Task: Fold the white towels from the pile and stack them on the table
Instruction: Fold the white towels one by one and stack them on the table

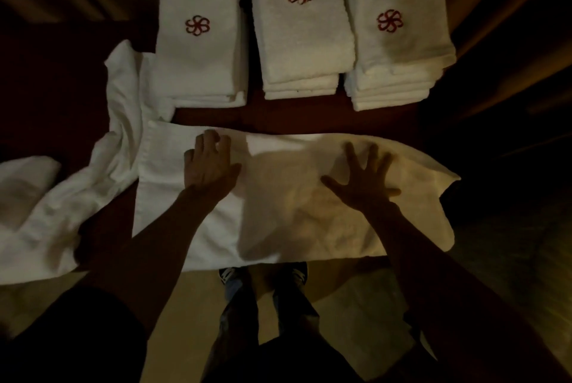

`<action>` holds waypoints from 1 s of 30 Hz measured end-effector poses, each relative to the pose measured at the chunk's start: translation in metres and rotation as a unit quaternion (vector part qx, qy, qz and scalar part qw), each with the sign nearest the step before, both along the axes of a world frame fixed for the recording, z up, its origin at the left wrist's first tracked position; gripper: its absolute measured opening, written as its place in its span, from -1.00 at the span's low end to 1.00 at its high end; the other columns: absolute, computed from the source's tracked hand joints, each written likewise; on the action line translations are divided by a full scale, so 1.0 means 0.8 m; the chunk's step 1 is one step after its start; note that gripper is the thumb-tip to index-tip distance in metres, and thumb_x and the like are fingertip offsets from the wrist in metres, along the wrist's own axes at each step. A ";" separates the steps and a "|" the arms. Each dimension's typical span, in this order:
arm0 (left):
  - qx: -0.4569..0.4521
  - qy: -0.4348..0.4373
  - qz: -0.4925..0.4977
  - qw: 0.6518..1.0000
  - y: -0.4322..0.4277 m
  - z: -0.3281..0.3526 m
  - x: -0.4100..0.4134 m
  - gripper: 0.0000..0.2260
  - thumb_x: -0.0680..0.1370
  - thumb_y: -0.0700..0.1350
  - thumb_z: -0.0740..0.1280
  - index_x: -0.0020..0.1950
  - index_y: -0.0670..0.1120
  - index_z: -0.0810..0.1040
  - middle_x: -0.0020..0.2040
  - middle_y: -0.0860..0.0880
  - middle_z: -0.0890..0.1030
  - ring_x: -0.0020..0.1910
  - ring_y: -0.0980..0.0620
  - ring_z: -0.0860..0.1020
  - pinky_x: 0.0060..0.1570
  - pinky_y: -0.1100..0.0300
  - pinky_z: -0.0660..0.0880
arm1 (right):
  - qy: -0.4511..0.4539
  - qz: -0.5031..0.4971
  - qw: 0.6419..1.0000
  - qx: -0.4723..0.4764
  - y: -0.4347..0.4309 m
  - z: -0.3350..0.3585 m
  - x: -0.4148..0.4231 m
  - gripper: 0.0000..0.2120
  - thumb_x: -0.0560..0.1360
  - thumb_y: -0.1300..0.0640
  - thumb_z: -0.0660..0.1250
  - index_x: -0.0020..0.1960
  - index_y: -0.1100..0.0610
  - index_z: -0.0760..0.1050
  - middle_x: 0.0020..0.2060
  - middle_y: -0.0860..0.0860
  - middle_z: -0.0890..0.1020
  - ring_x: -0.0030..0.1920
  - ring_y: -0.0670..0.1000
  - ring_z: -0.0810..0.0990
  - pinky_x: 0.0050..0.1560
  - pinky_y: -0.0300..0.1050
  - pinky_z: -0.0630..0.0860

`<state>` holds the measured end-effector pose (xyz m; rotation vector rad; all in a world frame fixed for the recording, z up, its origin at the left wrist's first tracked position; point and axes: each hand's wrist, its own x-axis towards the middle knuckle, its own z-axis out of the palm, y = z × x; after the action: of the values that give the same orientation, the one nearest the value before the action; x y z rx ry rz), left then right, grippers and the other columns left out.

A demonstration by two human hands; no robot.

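Dark sneakers (229,275) and jeans (239,305) over pale floor (346,310)

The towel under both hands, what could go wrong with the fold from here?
The spread towel has its right corner past the table edge, it seems, so it may sag and fold crooked. Wrinkles show near the right hand; they could get folded in. The crumpled pile lies against the end by the left hand and might be dragged along.

A dark short sleeve (74,336) is worn; below the left hand (208,166) and right hand (365,179), bluish trousers (238,299) and white-marked shoes (228,274) are seen.
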<state>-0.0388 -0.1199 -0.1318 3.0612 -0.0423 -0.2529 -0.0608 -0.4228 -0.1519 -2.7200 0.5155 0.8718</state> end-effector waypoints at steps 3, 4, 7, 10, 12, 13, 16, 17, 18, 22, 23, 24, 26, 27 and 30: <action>-0.020 0.112 0.030 0.993 0.012 -0.019 -0.010 -0.33 0.51 0.39 0.17 0.52 0.13 0.10 0.55 -0.07 0.07 0.51 -0.26 0.10 0.26 -0.39 0.27 | -0.009 0.003 1.000 -0.011 0.008 -0.005 0.001 0.01 0.30 -0.63 0.12 0.48 -0.38 -0.42 0.55 -0.01 -0.42 0.51 0.35 -0.43 0.20 0.76 0.01; -0.014 0.146 0.045 0.988 0.017 -0.026 -0.013 -0.27 0.50 0.48 0.06 0.55 0.21 -0.07 0.59 -0.01 -0.10 0.56 -0.30 -0.05 0.29 -0.47 0.16 | -0.010 0.006 1.000 -0.014 0.010 -0.006 0.004 0.01 0.30 -0.64 0.12 0.48 -0.37 -0.43 0.55 0.00 -0.41 0.51 0.35 -0.42 0.20 0.76 0.01; -0.010 0.194 0.065 0.979 0.032 -0.039 -0.018 -0.15 0.39 0.61 -0.08 0.51 0.30 -0.38 0.57 0.07 -0.39 0.54 -0.33 -0.31 0.30 -0.58 -0.01 | -0.008 0.017 1.000 -0.011 0.015 -0.005 0.015 0.01 0.31 -0.63 0.11 0.48 -0.36 -0.44 0.55 -0.01 -0.42 0.51 0.34 -0.43 0.21 0.75 -0.01; -0.023 0.202 0.080 0.976 0.047 -0.040 -0.010 -0.11 0.34 0.64 -0.07 0.47 0.33 -0.44 0.55 0.09 -0.45 0.53 -0.32 -0.36 0.29 -0.61 -0.03 | -0.007 0.025 1.000 -0.002 0.025 -0.005 0.029 0.02 0.31 -0.63 0.13 0.48 -0.36 -0.43 0.54 -0.03 -0.44 0.51 0.31 -0.45 0.23 0.75 -0.03; -0.024 0.203 0.087 0.975 0.056 -0.039 -0.003 -0.11 0.33 0.64 -0.06 0.47 0.34 -0.44 0.55 0.10 -0.45 0.53 -0.31 -0.36 0.29 -0.61 -0.03 | -0.009 0.031 0.999 -0.002 0.034 -0.004 0.037 0.03 0.31 -0.63 0.14 0.50 -0.35 -0.42 0.54 -0.03 -0.45 0.51 0.30 -0.45 0.24 0.74 -0.03; -0.023 0.203 0.088 0.975 0.061 -0.039 0.000 -0.11 0.33 0.64 -0.06 0.47 0.33 -0.44 0.55 0.10 -0.44 0.53 -0.32 -0.35 0.29 -0.61 -0.02 | -0.012 0.033 0.999 -0.001 0.038 -0.004 0.041 0.02 0.31 -0.62 0.14 0.50 -0.34 -0.42 0.54 -0.02 -0.44 0.51 0.30 -0.45 0.24 0.74 -0.03; -0.021 0.195 0.091 0.976 0.072 -0.039 0.008 -0.12 0.35 0.62 -0.06 0.49 0.32 -0.43 0.56 0.08 -0.44 0.56 -0.34 -0.24 0.31 -0.60 -0.05 | -0.022 0.040 0.999 -0.004 0.049 -0.004 0.052 0.03 0.31 -0.63 0.13 0.51 -0.34 -0.42 0.54 -0.02 -0.44 0.52 0.30 -0.44 0.24 0.74 -0.03; -0.024 0.192 0.092 0.977 0.075 -0.040 0.010 -0.12 0.36 0.62 -0.05 0.48 0.32 -0.44 0.55 0.07 -0.45 0.57 -0.33 -0.20 0.31 -0.59 -0.06 | -0.023 0.042 0.999 -0.004 0.051 -0.005 0.056 0.04 0.30 -0.63 0.13 0.50 -0.34 -0.42 0.54 -0.02 -0.44 0.52 0.29 -0.44 0.23 0.74 -0.04; -0.029 0.191 0.092 0.977 0.079 -0.041 0.012 -0.12 0.36 0.62 -0.05 0.48 0.33 -0.45 0.55 0.07 -0.46 0.57 -0.31 -0.19 0.31 -0.59 -0.06 | -0.024 0.043 0.999 -0.003 0.053 -0.006 0.059 0.04 0.30 -0.64 0.13 0.50 -0.34 -0.43 0.54 -0.02 -0.44 0.52 0.29 -0.44 0.23 0.75 -0.04; -0.041 0.193 0.092 0.976 0.093 -0.044 0.024 -0.12 0.35 0.63 -0.04 0.48 0.35 -0.44 0.56 0.07 -0.44 0.58 -0.30 -0.15 0.31 -0.59 -0.08 | -0.021 0.053 0.998 -0.002 0.060 -0.005 0.074 0.06 0.28 -0.65 0.14 0.50 -0.35 -0.42 0.54 -0.03 -0.44 0.52 0.30 -0.43 0.22 0.75 -0.04; -0.045 0.192 0.091 0.976 0.096 -0.044 0.028 -0.11 0.34 0.63 -0.04 0.48 0.35 -0.43 0.56 0.08 -0.44 0.58 -0.30 -0.15 0.32 -0.59 -0.08 | -0.021 0.054 0.998 -0.003 0.062 -0.005 0.077 0.05 0.28 -0.65 0.14 0.50 -0.35 -0.42 0.55 -0.03 -0.44 0.52 0.30 -0.43 0.23 0.75 -0.04; -0.047 0.191 0.089 0.976 0.100 -0.044 0.031 -0.11 0.33 0.63 -0.02 0.47 0.36 -0.43 0.56 0.08 -0.43 0.58 -0.29 -0.14 0.32 -0.58 -0.07 | -0.020 0.054 0.998 -0.003 0.064 -0.005 0.080 0.05 0.28 -0.65 0.14 0.50 -0.35 -0.42 0.55 -0.02 -0.44 0.52 0.30 -0.43 0.23 0.75 -0.04; -0.055 0.191 0.087 0.976 0.108 -0.047 0.037 -0.11 0.33 0.63 0.00 0.47 0.38 -0.42 0.56 0.11 -0.44 0.59 -0.28 -0.13 0.33 -0.58 -0.07 | -0.021 0.052 0.998 -0.007 0.067 -0.006 0.084 0.05 0.28 -0.65 0.14 0.50 -0.35 -0.42 0.55 -0.03 -0.43 0.52 0.29 -0.43 0.23 0.74 -0.03; -0.061 0.191 0.085 0.976 0.112 -0.051 0.039 -0.11 0.33 0.63 0.01 0.47 0.39 -0.40 0.56 0.13 -0.44 0.59 -0.27 -0.10 0.33 -0.57 -0.06 | -0.022 0.051 0.998 -0.009 0.068 -0.006 0.085 0.05 0.28 -0.64 0.15 0.50 -0.35 -0.42 0.55 -0.03 -0.43 0.52 0.29 -0.43 0.24 0.74 -0.03; -0.073 0.176 0.067 0.979 0.125 -0.057 0.043 -0.16 0.35 0.62 -0.01 0.51 0.39 -0.30 0.59 0.12 -0.34 0.58 -0.26 0.00 0.38 -0.50 0.06 | -0.018 0.045 0.999 -0.012 0.068 -0.006 0.087 0.05 0.29 -0.63 0.16 0.51 -0.35 -0.41 0.56 -0.03 -0.41 0.54 0.28 -0.40 0.28 0.71 -0.03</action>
<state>-0.0044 -0.0197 -0.1774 2.8118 0.1566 -0.7388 0.0092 -0.3687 -0.1571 -2.7935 0.4021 0.8418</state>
